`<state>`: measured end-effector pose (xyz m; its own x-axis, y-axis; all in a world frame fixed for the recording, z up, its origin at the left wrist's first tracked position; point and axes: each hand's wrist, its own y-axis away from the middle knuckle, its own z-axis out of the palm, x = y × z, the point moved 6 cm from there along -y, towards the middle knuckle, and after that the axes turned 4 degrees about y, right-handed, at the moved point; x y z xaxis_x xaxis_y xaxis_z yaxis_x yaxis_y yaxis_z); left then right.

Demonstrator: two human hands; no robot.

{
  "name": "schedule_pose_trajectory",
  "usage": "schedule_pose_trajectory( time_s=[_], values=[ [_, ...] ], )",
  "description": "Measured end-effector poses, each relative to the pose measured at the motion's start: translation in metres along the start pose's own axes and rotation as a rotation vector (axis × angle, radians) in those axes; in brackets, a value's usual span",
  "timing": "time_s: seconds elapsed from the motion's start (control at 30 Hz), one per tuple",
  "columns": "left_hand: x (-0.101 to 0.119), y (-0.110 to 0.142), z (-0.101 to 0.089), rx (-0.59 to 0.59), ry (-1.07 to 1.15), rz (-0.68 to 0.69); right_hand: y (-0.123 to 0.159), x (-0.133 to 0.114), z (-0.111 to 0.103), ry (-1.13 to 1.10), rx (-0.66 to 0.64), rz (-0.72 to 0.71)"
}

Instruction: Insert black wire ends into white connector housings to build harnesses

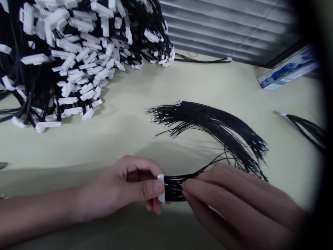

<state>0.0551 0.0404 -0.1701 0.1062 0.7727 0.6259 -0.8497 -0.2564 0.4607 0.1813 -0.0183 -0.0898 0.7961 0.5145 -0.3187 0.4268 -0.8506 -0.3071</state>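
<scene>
My left hand [130,189] pinches a white plastic connector [161,188] between thumb and fingers, low in the middle of the view. Black wires [173,187] run out of the connector to the right. My right hand [234,205] is closed on those wires just beside the connector, fingertips pressed against them. Behind the hands a loose bundle of black wires with bare metal tips [208,125] lies fanned out on the table.
A large heap of finished black harnesses with white connectors [73,52] fills the back left. A blue and white box [288,69] lies at the back right, with another small harness [304,126] at the right edge. The cream table [117,132] runs up to grey window blinds [229,27].
</scene>
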Motion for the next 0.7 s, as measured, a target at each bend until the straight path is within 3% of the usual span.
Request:
schedule_pose_trajectory(
  time_s=[0.23, 0.43, 0.57, 0.7],
  values=[
    [-0.002, 0.002, 0.0, 0.037, -0.096, -0.027, 0.004, 0.001, 0.006, -0.061, 0.039, 0.004],
    [-0.006, 0.001, -0.001, 0.014, -0.099, -0.009, 0.0, 0.008, 0.011, -0.191, -0.009, 0.081],
    [-0.006, 0.002, 0.0, -0.033, -0.05, -0.017, -0.01, 0.022, 0.008, -0.405, -0.096, 0.215],
    [0.001, 0.001, 0.0, -0.018, -0.03, -0.001, -0.014, 0.041, 0.001, -0.486, -0.094, 0.35]
  ],
)
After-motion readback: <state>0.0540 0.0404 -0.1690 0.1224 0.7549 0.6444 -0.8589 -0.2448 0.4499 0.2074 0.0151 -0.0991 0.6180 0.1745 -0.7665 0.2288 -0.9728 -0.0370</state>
